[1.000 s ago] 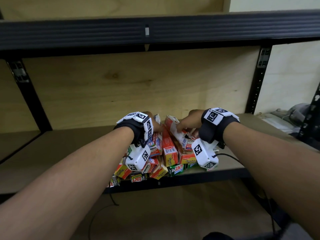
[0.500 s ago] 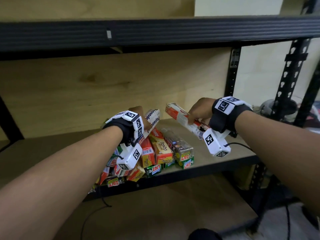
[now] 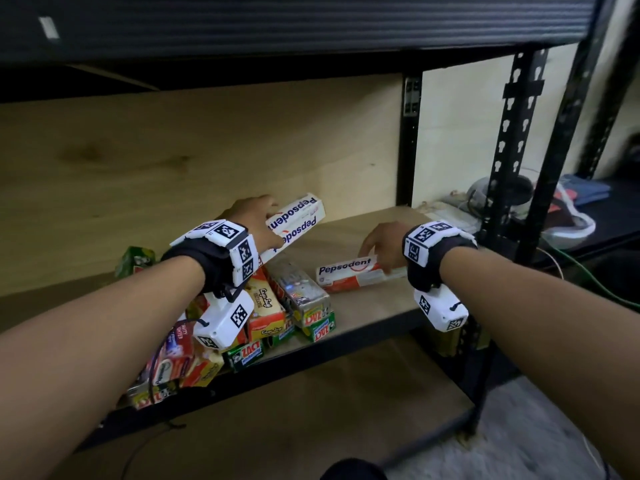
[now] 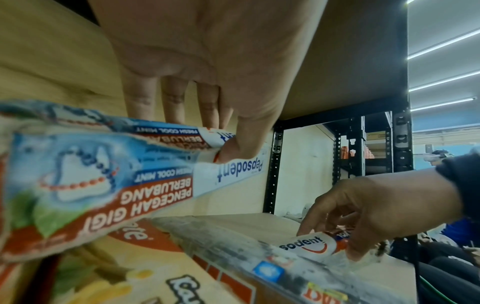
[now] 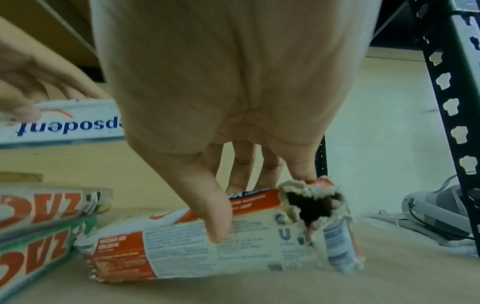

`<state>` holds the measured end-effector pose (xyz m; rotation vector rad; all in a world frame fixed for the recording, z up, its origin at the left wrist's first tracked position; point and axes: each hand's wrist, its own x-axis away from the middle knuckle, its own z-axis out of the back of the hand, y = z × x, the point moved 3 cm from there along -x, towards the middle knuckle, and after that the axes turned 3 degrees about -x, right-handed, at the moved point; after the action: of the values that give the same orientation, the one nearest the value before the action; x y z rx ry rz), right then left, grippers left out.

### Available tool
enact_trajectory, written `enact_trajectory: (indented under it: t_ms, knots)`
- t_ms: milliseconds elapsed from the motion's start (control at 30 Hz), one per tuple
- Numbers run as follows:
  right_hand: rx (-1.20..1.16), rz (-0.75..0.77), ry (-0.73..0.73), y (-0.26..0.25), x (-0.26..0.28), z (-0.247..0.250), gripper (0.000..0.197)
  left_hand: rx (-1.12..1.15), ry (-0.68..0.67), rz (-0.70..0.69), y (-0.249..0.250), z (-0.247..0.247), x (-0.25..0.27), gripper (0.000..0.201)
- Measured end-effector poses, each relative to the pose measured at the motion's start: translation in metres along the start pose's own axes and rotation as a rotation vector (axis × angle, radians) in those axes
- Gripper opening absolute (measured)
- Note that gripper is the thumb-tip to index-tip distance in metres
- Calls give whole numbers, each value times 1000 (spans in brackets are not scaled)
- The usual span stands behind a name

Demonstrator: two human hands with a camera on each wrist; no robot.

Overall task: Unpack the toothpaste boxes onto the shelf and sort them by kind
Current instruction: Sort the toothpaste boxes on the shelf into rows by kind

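Note:
My left hand [image 3: 258,220] grips a white Pepsodent box [image 3: 294,221], maybe two stacked, raised above the pile; thumb and fingers pinch it [image 4: 233,152] in the left wrist view. My right hand [image 3: 382,245] holds a second, worn Pepsodent box [image 3: 349,273] lying on the wooden shelf [image 3: 374,313], thumb in front and fingers behind [image 5: 221,222]. A heap of toothpaste boxes [image 3: 266,306] (orange-yellow, silver and green Zact ones) lies under my left wrist at the shelf's front edge.
A black upright post [image 3: 407,143] stands behind my right hand and a perforated one [image 3: 509,140] at the right end. Clutter and cables [image 3: 498,195] lie beyond it. A green box [image 3: 135,259] sits far left. A lower shelf board [image 3: 294,410] runs beneath.
My right hand has carried its Pepsodent box down and right onto the shelf beside the heap. My left hand has lifted its box higher and to the right. The view has swung right.

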<state>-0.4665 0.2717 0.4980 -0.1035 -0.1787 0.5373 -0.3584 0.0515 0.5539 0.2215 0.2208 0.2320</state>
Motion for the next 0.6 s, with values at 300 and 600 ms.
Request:
enact_trajectory:
  t_ms: [300, 600]
  knots:
    - [-119, -5, -23, 13, -5, -18, 62, -2, 4, -158, 16, -11, 4, 87]
    - [-797, 170, 164, -11, 39, 25, 76, 93, -37, -268, 37, -11, 19, 91]
